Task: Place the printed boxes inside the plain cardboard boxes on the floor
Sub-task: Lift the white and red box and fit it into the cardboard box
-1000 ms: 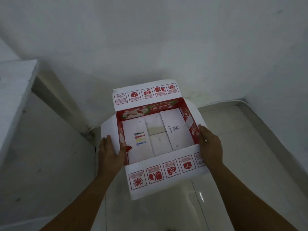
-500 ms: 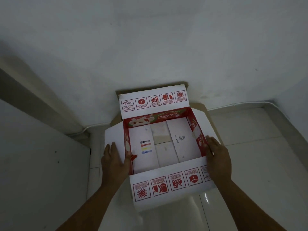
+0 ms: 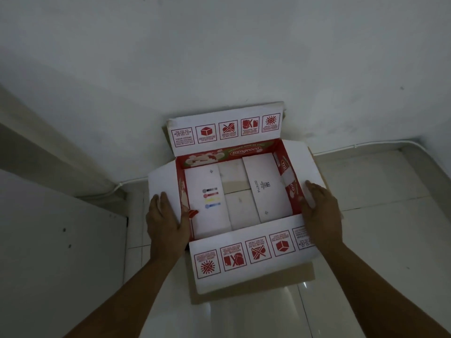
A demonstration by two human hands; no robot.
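A red and white printed box (image 3: 251, 262) with its four flaps folded outward is held low over the floor by the wall. My left hand (image 3: 166, 223) grips its left side flap and wall, thumb hooked over the red rim. My right hand (image 3: 322, 213) grips the right side the same way. Under it, brown edges of a plain cardboard box (image 3: 305, 272) show at the near right, the near left and behind the far flap. The printed box sits in or just over it; I cannot tell which. The printed box's white bottom flaps are closed.
A white wall (image 3: 219, 57) rises directly behind the boxes. A white cable (image 3: 366, 145) runs along its base. Glossy white floor tiles (image 3: 378, 240) lie to the right and near me. At the left stands a white panel (image 3: 48, 240).
The printed box has moved down and toward the wall in both hands. Brown cardboard edges have come into sight around it.
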